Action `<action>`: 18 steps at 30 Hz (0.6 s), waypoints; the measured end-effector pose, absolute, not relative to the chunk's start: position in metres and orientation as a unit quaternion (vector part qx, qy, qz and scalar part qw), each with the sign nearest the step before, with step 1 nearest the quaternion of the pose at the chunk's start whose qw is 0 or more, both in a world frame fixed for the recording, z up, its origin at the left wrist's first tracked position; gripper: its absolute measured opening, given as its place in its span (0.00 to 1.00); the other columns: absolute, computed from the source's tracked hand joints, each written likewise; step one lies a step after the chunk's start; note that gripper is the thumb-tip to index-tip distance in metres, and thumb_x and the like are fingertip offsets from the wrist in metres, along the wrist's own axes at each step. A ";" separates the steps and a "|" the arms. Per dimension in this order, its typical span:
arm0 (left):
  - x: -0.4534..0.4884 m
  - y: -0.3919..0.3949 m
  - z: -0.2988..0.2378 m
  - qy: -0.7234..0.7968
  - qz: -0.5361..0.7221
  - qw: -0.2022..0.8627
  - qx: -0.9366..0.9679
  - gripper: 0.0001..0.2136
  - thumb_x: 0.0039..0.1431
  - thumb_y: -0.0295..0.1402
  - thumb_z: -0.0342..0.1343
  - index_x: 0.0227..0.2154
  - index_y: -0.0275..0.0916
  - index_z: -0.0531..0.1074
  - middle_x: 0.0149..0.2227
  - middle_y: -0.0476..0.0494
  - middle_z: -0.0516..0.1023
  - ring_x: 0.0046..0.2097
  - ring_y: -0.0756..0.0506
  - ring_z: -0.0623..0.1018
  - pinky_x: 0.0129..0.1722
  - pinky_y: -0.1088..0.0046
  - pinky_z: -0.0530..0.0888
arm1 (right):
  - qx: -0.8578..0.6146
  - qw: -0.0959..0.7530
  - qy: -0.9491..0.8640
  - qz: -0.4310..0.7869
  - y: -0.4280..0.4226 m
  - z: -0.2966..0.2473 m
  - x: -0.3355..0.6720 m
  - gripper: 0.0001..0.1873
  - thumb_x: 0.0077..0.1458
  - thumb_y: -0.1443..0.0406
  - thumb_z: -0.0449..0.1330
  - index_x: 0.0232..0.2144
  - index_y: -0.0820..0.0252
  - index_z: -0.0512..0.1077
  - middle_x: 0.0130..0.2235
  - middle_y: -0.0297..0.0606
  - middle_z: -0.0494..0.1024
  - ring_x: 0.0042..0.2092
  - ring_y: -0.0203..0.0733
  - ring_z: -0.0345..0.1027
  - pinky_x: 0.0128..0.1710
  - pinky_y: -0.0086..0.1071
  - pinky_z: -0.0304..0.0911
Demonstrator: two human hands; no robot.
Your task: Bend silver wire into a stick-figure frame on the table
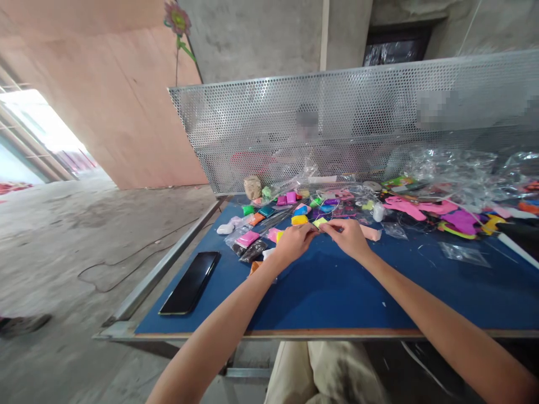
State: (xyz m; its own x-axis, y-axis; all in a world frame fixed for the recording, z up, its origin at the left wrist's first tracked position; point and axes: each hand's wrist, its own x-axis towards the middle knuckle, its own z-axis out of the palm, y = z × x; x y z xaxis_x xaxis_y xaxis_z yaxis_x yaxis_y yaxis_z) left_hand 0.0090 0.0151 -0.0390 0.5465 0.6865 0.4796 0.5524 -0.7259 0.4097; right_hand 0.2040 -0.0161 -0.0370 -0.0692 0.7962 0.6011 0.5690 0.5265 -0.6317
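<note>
My left hand [293, 242] and my right hand [347, 236] meet over the blue table [337, 292], fingers pinched together on a small yellow-green piece [320, 223] held between them. Small packets of coloured clay [269, 216] in pink, orange, green, teal and yellow lie just beyond and to the left of my hands. A pink block [372, 232] lies right of my right hand.
A black phone [190, 282] lies at the table's left edge. Pink and purple foam cut-outs [421, 209] and crumpled clear plastic bags [458, 174] fill the back right. A perforated metal screen [337, 123] stands behind the table. Bare concrete floor lies to the left.
</note>
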 end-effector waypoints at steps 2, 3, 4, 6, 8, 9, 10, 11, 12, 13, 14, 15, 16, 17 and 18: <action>0.010 0.015 -0.037 0.350 0.359 0.201 0.842 0.10 0.64 0.37 0.53 0.38 0.39 0.76 0.35 0.44 0.81 0.35 0.47 0.80 0.38 0.73 0.75 | -0.468 0.506 -0.719 0.095 -0.022 -0.034 0.204 0.17 0.61 0.55 0.57 0.31 0.57 0.81 0.22 0.34 0.78 0.24 0.40 0.70 0.24 0.31 0.60; 0.010 0.015 -0.036 0.346 0.381 0.259 0.817 0.10 0.64 0.39 0.53 0.37 0.38 0.76 0.35 0.44 0.81 0.34 0.48 0.80 0.38 0.73 0.76 | -0.462 0.517 -0.716 0.081 -0.025 -0.033 0.206 0.17 0.62 0.56 0.56 0.32 0.58 0.81 0.22 0.35 0.78 0.22 0.39 0.69 0.24 0.31 0.60; 0.009 0.015 -0.035 0.340 0.401 0.317 0.789 0.12 0.63 0.40 0.54 0.36 0.37 0.75 0.34 0.44 0.80 0.33 0.48 0.79 0.37 0.73 0.76 | -0.453 0.528 -0.715 0.066 -0.028 -0.031 0.208 0.17 0.62 0.57 0.56 0.32 0.58 0.80 0.22 0.35 0.78 0.22 0.38 0.68 0.24 0.31 0.60; 0.008 0.016 -0.032 0.324 0.423 0.430 0.729 0.15 0.61 0.44 0.56 0.36 0.35 0.75 0.33 0.43 0.79 0.32 0.48 0.79 0.37 0.71 0.78 | -0.441 0.564 -0.698 0.021 -0.031 -0.029 0.216 0.17 0.62 0.58 0.57 0.26 0.58 0.79 0.22 0.36 0.78 0.22 0.37 0.68 0.25 0.31 0.61; 0.007 0.016 -0.028 0.299 0.417 0.526 0.678 0.17 0.58 0.45 0.60 0.35 0.32 0.75 0.32 0.42 0.78 0.33 0.48 0.79 0.38 0.69 0.79 | -0.444 0.584 -0.679 0.006 -0.029 -0.028 0.225 0.20 0.62 0.58 0.57 0.21 0.59 0.77 0.21 0.36 0.77 0.22 0.37 0.68 0.25 0.31 0.61; 0.006 0.015 -0.026 0.286 0.408 0.566 0.656 0.17 0.57 0.44 0.61 0.35 0.32 0.75 0.32 0.42 0.78 0.32 0.49 0.78 0.38 0.69 0.79 | -0.454 0.591 -0.667 0.018 -0.026 -0.028 0.228 0.20 0.63 0.58 0.56 0.22 0.59 0.76 0.21 0.36 0.76 0.22 0.37 0.67 0.25 0.31 0.61; 0.005 0.014 -0.024 0.273 0.397 0.601 0.638 0.17 0.55 0.44 0.63 0.34 0.31 0.75 0.32 0.42 0.77 0.32 0.49 0.78 0.37 0.69 0.79 | -0.460 0.590 -0.663 0.038 -0.022 -0.029 0.232 0.20 0.63 0.58 0.55 0.24 0.59 0.77 0.21 0.36 0.76 0.22 0.37 0.67 0.25 0.31 0.61; 0.005 0.013 -0.023 0.260 0.383 0.631 0.622 0.17 0.54 0.43 0.65 0.33 0.31 0.75 0.32 0.42 0.77 0.32 0.50 0.78 0.37 0.69 0.79 | -0.462 0.583 -0.666 0.062 -0.018 -0.030 0.233 0.19 0.63 0.57 0.55 0.26 0.59 0.78 0.22 0.36 0.77 0.23 0.38 0.68 0.25 0.31 0.62; 0.005 0.011 -0.021 0.250 0.366 0.657 0.609 0.17 0.52 0.42 0.66 0.33 0.31 0.75 0.32 0.43 0.76 0.31 0.50 0.77 0.36 0.70 0.79 | -0.460 0.571 -0.675 0.083 -0.015 -0.030 0.234 0.17 0.63 0.57 0.55 0.30 0.58 0.79 0.25 0.36 0.79 0.24 0.38 0.69 0.24 0.31 0.63; 0.005 0.009 -0.021 0.243 0.346 0.681 0.598 0.16 0.51 0.41 0.67 0.33 0.31 0.75 0.32 0.43 0.76 0.31 0.51 0.77 0.35 0.71 0.79 | -0.449 0.559 -0.691 0.095 -0.012 -0.031 0.234 0.15 0.63 0.57 0.56 0.35 0.57 0.79 0.30 0.37 0.81 0.27 0.39 0.70 0.25 0.31 0.64; 0.005 0.007 -0.021 0.236 0.323 0.702 0.590 0.16 0.50 0.41 0.68 0.33 0.31 0.75 0.32 0.43 0.76 0.30 0.51 0.78 0.34 0.71 0.80 | -0.430 0.552 -0.708 0.102 -0.010 -0.031 0.232 0.13 0.62 0.57 0.57 0.39 0.55 0.79 0.35 0.38 0.82 0.29 0.40 0.72 0.27 0.31 0.66; 0.005 0.005 -0.021 0.232 0.300 0.718 0.583 0.16 0.50 0.40 0.68 0.33 0.31 0.75 0.32 0.43 0.76 0.30 0.51 0.78 0.34 0.72 0.80 | -0.405 0.550 -0.723 0.104 -0.009 -0.032 0.230 0.13 0.61 0.57 0.59 0.42 0.54 0.78 0.41 0.39 0.81 0.32 0.41 0.73 0.29 0.32 0.67; 0.006 0.004 -0.022 0.228 0.281 0.731 0.579 0.16 0.50 0.39 0.69 0.33 0.31 0.75 0.32 0.43 0.77 0.30 0.51 0.78 0.33 0.72 0.80 | -0.378 0.550 -0.738 0.104 -0.009 -0.032 0.227 0.13 0.60 0.57 0.60 0.45 0.52 0.77 0.45 0.40 0.80 0.36 0.42 0.73 0.32 0.34 0.69; 0.006 0.002 -0.023 0.224 0.265 0.741 0.575 0.16 0.49 0.39 0.69 0.33 0.31 0.75 0.32 0.43 0.77 0.29 0.51 0.79 0.33 0.72 0.80 | -0.353 0.551 -0.749 0.102 -0.010 -0.031 0.224 0.14 0.60 0.58 0.60 0.47 0.51 0.77 0.48 0.40 0.78 0.40 0.43 0.73 0.35 0.35 0.70; 0.007 0.002 -0.024 0.221 0.253 0.750 0.570 0.16 0.49 0.39 0.69 0.33 0.30 0.75 0.32 0.42 0.77 0.29 0.51 0.79 0.33 0.73 0.80 | -0.333 0.550 -0.760 0.099 -0.011 -0.031 0.221 0.14 0.60 0.58 0.60 0.48 0.50 0.76 0.50 0.41 0.77 0.44 0.45 0.73 0.38 0.37 0.70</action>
State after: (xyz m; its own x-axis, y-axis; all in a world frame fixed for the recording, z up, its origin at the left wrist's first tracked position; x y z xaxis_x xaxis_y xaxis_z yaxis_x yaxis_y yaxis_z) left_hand 0.0068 0.0016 -0.0245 0.7745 0.6310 -0.0435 -0.1265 0.2219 0.9668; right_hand 0.2213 -0.0110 -0.0310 -0.1734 0.6143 0.7697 0.3973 0.7588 -0.5161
